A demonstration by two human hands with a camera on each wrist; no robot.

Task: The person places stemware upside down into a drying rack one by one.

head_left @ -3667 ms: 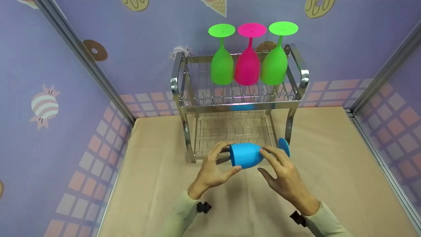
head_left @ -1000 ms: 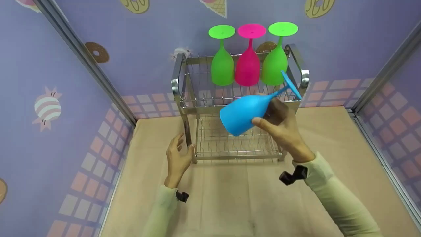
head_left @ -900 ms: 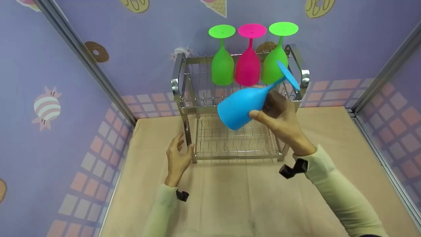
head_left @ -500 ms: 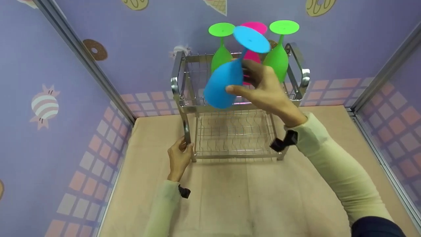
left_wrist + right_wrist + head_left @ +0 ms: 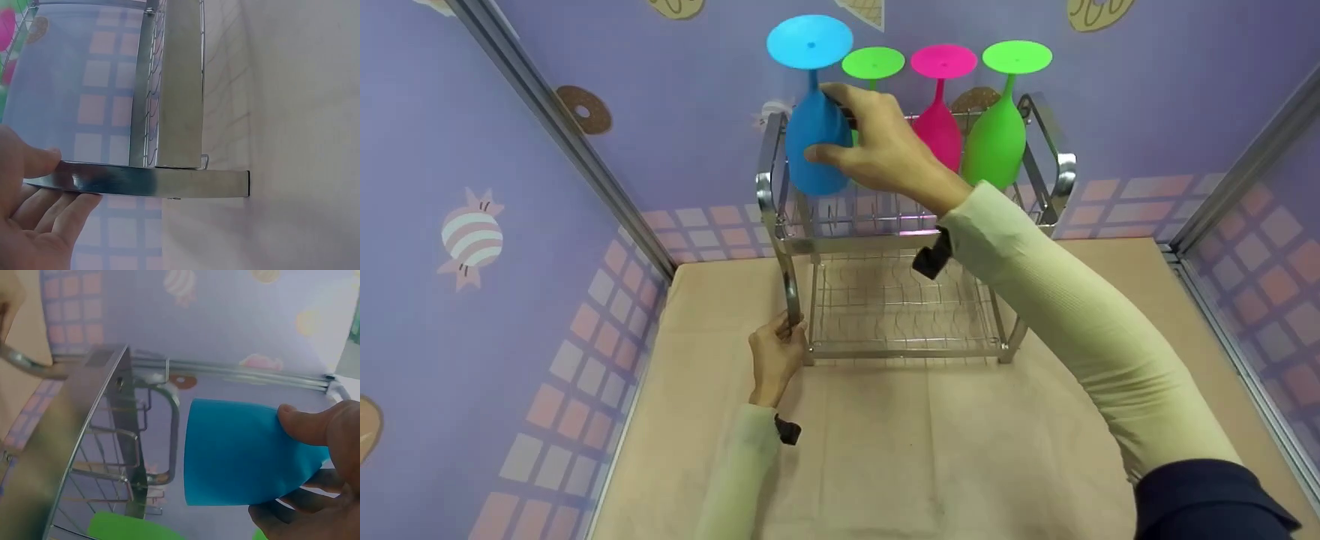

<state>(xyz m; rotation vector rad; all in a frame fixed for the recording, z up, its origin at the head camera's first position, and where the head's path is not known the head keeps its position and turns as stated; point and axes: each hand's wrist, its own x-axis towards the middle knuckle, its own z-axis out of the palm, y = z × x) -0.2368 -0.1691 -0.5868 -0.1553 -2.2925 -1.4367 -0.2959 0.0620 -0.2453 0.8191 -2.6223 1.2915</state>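
Observation:
My right hand [image 5: 885,146] grips a blue plastic goblet [image 5: 816,142] by its bowl, upside down with the round foot on top, over the left end of the rack's upper tier. In the right wrist view the goblet's [image 5: 242,455] rim stands apart from the wire rack. With thumb and fingers my left hand [image 5: 776,356] pinches the left front leg of the metal dish rack [image 5: 900,244]. The left wrist view shows that leg [image 5: 112,179] between thumb and fingers. On the upper tier stand an upside-down pink goblet [image 5: 939,135] and two green goblets [image 5: 997,142], one partly hidden behind my right hand.
The rack's lower wire tier [image 5: 900,300] sits close above the cloth-covered table [image 5: 877,442]. Patterned walls [image 5: 697,112] with metal corner posts [image 5: 562,135] close in the back and sides. My right sleeve [image 5: 1080,330] reaches across the rack's right front.
The blue goblet went from both hands to the right hand, then rose leftward and turned from sideways to upside down. My left hand let go of it and took hold of the rack leg.

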